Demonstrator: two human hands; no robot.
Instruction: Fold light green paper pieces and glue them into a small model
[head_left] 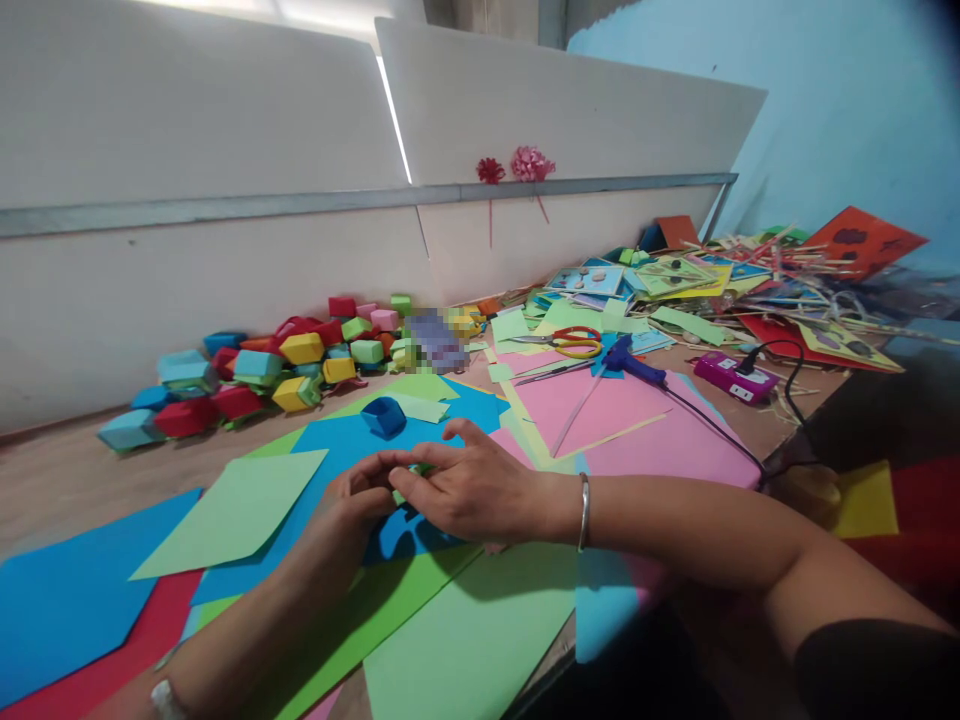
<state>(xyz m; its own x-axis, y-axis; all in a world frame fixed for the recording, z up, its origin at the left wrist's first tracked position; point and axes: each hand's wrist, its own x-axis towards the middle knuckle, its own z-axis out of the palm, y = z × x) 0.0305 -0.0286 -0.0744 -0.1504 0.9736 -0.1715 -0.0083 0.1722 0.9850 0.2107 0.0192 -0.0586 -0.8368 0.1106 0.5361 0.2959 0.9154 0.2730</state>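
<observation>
Left hand [364, 490], right hand [461, 482] pinched green paper piece [402, 496], mostly hidden, stage unclear; folded paper boxes [257, 368] sat heaped, blue box [383, 417] nearer, pale-green sheet [240, 505] lay unfolded!

The paper piece [404, 495] is green, the folded box [383, 427] blue, the power socket [721, 376] purple.

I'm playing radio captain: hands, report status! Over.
Left hand, right hand together on small green piece. Piece partly hidden. Blue paper shape just beyond. Glue gun farther off, right.
</observation>
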